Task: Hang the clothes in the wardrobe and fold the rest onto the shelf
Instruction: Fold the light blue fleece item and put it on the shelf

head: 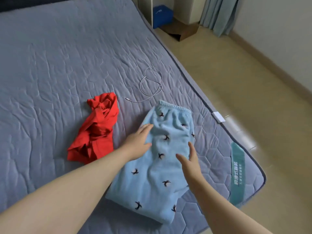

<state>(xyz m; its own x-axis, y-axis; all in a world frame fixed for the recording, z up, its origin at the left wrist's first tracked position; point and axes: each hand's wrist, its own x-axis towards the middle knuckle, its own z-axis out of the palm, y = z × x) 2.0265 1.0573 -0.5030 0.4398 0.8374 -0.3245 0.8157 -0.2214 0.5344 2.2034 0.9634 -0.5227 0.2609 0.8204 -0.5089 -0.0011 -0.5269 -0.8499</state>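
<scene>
Light blue fleece trousers with small dark bird prints lie folded lengthwise on the grey-blue quilted mattress, waistband at the far end. My left hand lies flat with straight fingers on the trousers' left edge near the waist. My right hand is open with fingers spread, over the right part of the trousers; whether it touches the cloth is unclear. A crumpled red garment lies on the mattress just left of the trousers, apart from both hands.
A white charging cable lies looped on the mattress beyond the trousers. The mattress edge runs diagonally on the right, with beige floor past it. A blue box, a brown carton and a curtain stand at the back.
</scene>
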